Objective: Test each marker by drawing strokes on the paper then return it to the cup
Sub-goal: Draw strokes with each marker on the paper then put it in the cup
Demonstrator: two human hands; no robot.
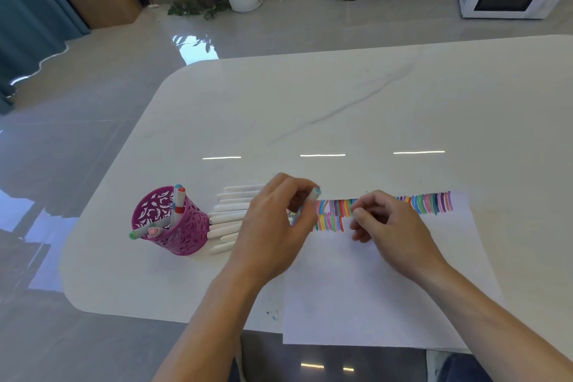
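The paper (372,288) hangs over the table's (341,102) near edge, with lots of bare room on the far side. The purple cup (181,236) at the left holds a few pens, and a row of white pens (229,214) lies just beside it. The left hand (279,223) pinches a blue-capped marker (312,198) over the strokes. The right hand (390,223) is curled, can't tell around what.

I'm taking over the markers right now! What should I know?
Left hand grips a white marker with a light-blue end by the white sheet of paper. Right hand is curled over the paper; whether it holds anything is unclear.
Done: two rows of coloured strokes; a few markers stand in the purple cut-out cup.
Left: the row of white markers lying beside the cup, probably untested.
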